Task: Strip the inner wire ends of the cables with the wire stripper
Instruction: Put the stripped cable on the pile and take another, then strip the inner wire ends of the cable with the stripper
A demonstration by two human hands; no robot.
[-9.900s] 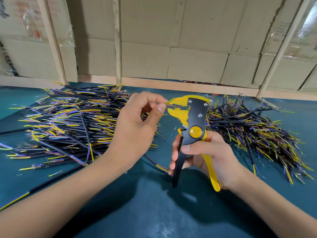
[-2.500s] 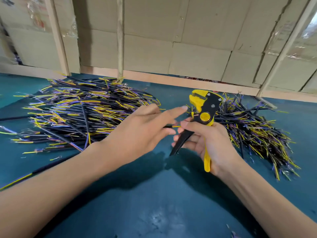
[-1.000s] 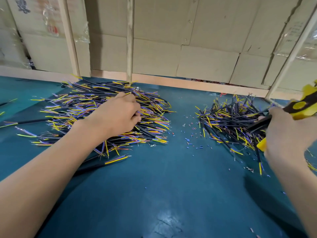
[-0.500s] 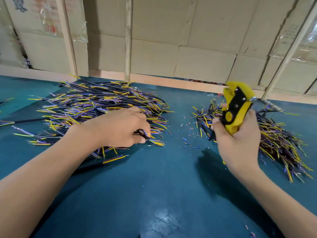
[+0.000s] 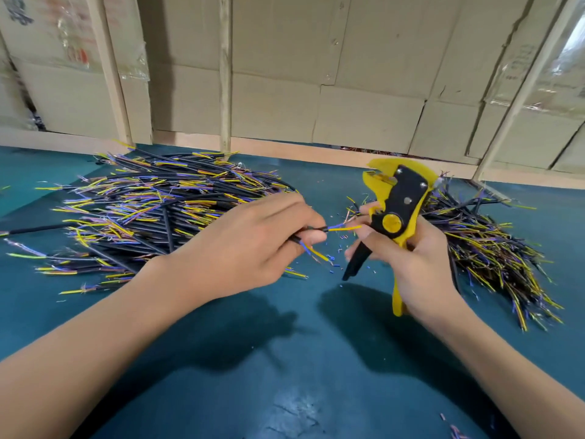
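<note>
The left hand (image 5: 253, 245) pinches 1 black cable (image 5: 311, 231), fanning its inner wires (image 5: 343, 228) toward the wire stripper (image 5: 395, 213), likely for feeding. The right hand (image 5: 408, 258) wraps the handles, head upright between 2 cable piles.

view: single head-worn wide-angle camera | facing: forward and down over the teal worktop (image 5: 285, 359) | range: close, both forearms entering from the near edge | far limit: cardboard-panelled wall (image 5: 348, 74) | shared views: none
</note>
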